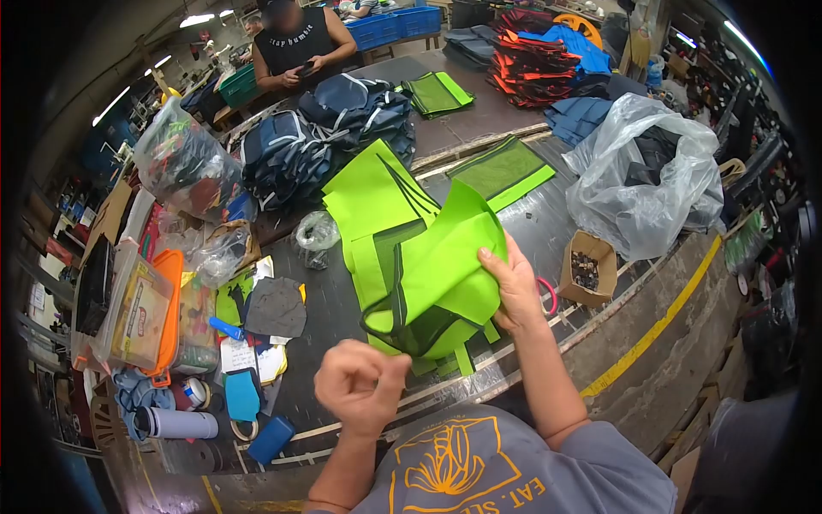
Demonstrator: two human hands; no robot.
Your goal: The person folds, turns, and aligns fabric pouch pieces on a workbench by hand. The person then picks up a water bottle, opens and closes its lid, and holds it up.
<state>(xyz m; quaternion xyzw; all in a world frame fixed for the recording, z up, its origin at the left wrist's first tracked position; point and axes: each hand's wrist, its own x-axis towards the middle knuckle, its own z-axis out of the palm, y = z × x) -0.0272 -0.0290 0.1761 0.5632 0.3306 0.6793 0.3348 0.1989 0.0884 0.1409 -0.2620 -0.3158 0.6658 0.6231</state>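
Note:
My right hand (515, 287) grips the edge of a lime green fabric piece (449, 257) with black mesh and dark edging, thumb on top, holding it raised and folded over. Close to the lower left of this piece, my left hand (364, 387) is closed, fingertips pinched together. Whatever it may hold is too small to make out. Under and behind the raised piece lie more lime green panels (364, 197), with black strips across them. Farther back, a flat green panel with a mesh window (505, 174) rests on the table.
A small cardboard box (588, 268) of dark bits stands right, beside a clear plastic bag (642, 176). Navy bundles (287, 154) lie behind. Left are a tumbler (177, 423), blue marker (225, 327) and plastic containers (137, 313). Another person (300, 47) stands across the table.

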